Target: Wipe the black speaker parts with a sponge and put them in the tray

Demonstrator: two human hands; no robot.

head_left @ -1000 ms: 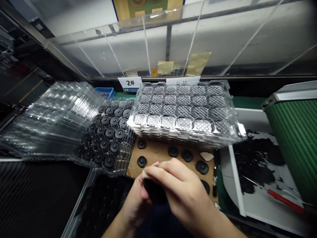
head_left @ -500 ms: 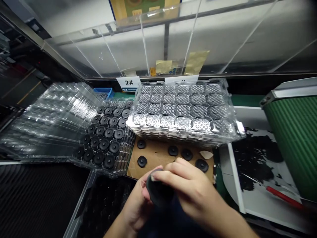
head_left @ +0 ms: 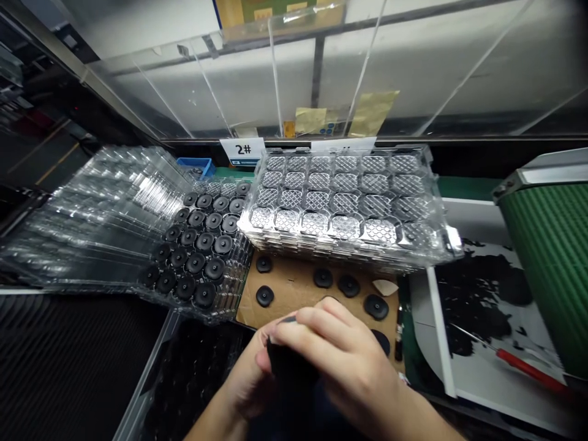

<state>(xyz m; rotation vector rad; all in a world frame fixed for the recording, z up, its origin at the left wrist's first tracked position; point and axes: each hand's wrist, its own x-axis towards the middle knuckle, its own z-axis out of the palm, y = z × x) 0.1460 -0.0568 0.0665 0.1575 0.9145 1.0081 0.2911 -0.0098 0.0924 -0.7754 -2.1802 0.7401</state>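
Observation:
A dark, thin, flexible-looking black rubber piece point(head_left: 290, 367) is held between my two hands at the lower middle. My left hand point(head_left: 252, 367) pinches its left edge with thumb and fingers. From above, my right hand point(head_left: 346, 352) has its fingers closed over the top of the same piece, hiding much of it. Just beyond the hands lies a brown cardboard sheet point(head_left: 294, 291) with several black rounded parts on it, among them one at the left point(head_left: 265, 296) and one at the right point(head_left: 376, 307). Another dark part point(head_left: 381, 341) is partly hidden by my right hand.
Clear plastic trays point(head_left: 316, 199) are stacked behind the cardboard. Left of it, a tray of black parts point(head_left: 196, 262) adjoins more clear trays point(head_left: 92, 226). On the right are a white bin point(head_left: 434, 331) with black scraps, a red-handled tool point(head_left: 528, 369) and a green ribbed belt point(head_left: 546, 269).
The black piece has turned and now looks narrower, its rounded face less visible. My right-hand fingers have shifted left over its top edge. The view has moved slightly, uncovering a dark part at right.

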